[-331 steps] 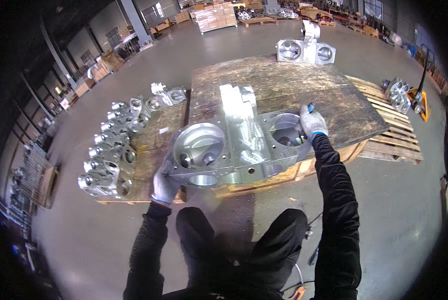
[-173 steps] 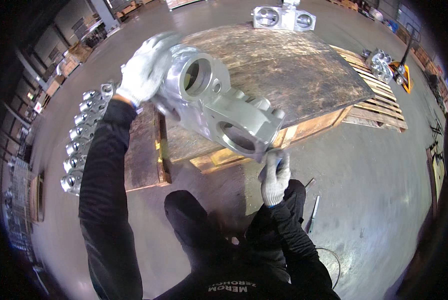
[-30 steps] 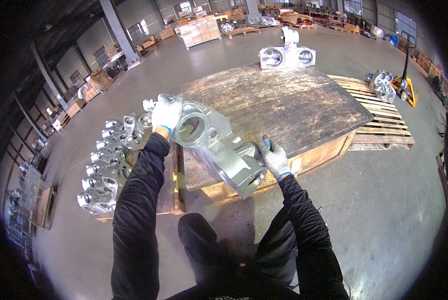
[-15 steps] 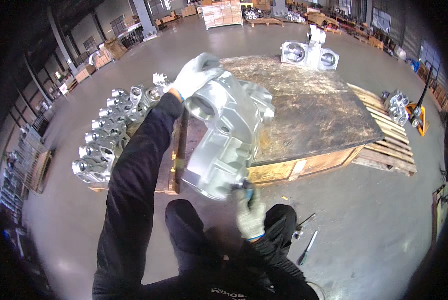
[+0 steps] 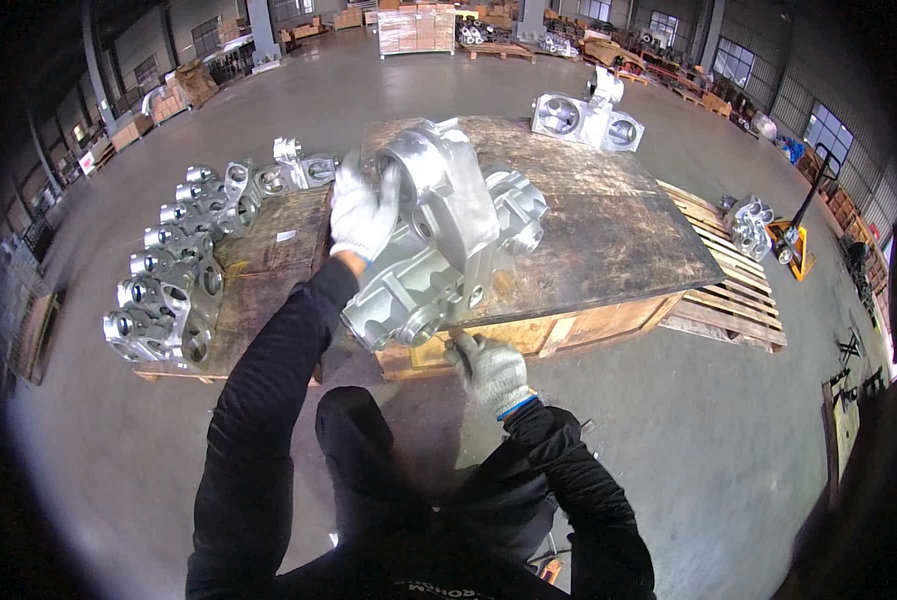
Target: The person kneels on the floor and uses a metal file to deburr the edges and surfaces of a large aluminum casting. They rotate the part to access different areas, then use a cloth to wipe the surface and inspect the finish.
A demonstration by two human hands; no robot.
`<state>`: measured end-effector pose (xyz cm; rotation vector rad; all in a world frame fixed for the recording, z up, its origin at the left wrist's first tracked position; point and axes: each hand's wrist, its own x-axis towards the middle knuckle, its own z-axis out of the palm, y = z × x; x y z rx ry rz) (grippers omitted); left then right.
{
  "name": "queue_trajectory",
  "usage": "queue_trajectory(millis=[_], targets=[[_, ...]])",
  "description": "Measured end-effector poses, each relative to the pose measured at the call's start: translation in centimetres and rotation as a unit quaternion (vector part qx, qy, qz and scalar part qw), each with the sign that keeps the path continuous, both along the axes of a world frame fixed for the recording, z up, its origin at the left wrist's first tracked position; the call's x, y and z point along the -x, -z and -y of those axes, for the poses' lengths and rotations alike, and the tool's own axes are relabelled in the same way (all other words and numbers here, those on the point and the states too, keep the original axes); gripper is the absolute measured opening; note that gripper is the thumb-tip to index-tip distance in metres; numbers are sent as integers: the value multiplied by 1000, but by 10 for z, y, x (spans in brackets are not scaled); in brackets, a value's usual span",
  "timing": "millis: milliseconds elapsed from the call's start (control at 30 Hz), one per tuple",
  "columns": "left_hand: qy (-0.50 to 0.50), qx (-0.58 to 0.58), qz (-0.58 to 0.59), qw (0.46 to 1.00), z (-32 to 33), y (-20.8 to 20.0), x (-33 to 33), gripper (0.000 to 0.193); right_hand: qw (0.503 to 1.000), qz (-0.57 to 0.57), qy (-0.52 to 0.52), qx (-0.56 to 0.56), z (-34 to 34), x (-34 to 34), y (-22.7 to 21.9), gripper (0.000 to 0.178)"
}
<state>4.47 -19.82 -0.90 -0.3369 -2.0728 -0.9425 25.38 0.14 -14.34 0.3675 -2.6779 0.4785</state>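
A large silvery metal casting [image 5: 456, 215] with a round bore at its top stands tilted at the near left edge of the dark-topped wooden crate [image 5: 609, 235]. Against the left side of its bored ring is my left hand [image 5: 364, 212], in a white glove, with the thumb by the bore and the fingers along the ring. My right hand [image 5: 494, 372], gloved too, is just below the casting's lower edge. Its fingers are curled together near a thin dark tip; what they hold is mostly hidden.
Several similar castings [image 5: 174, 300] line a lower wooden platform [image 5: 269, 285] at left. Another casting [image 5: 589, 115] stands on the crate's far corner. Right of the crate lie a slatted pallet [image 5: 724, 280] with a casting and a yellow pallet jack [image 5: 791, 250].
The casting has turned, its bore now facing more upward. My left hand has slid from its top down to its left side. My right hand has risen slightly.
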Motion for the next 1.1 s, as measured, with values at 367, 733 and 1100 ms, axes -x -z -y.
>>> queue_trajectory(millis=[367, 733, 1100], targets=[[47, 222, 334, 915, 39, 41, -18, 66, 993, -110, -5, 51, -5, 37, 17, 35], [-13, 227, 359, 905, 31, 41, -18, 56, 975, 91, 111, 169, 84, -17, 15, 27], [30, 220, 323, 920, 37, 41, -23, 57, 991, 130, 28, -8, 15, 30, -78, 32]])
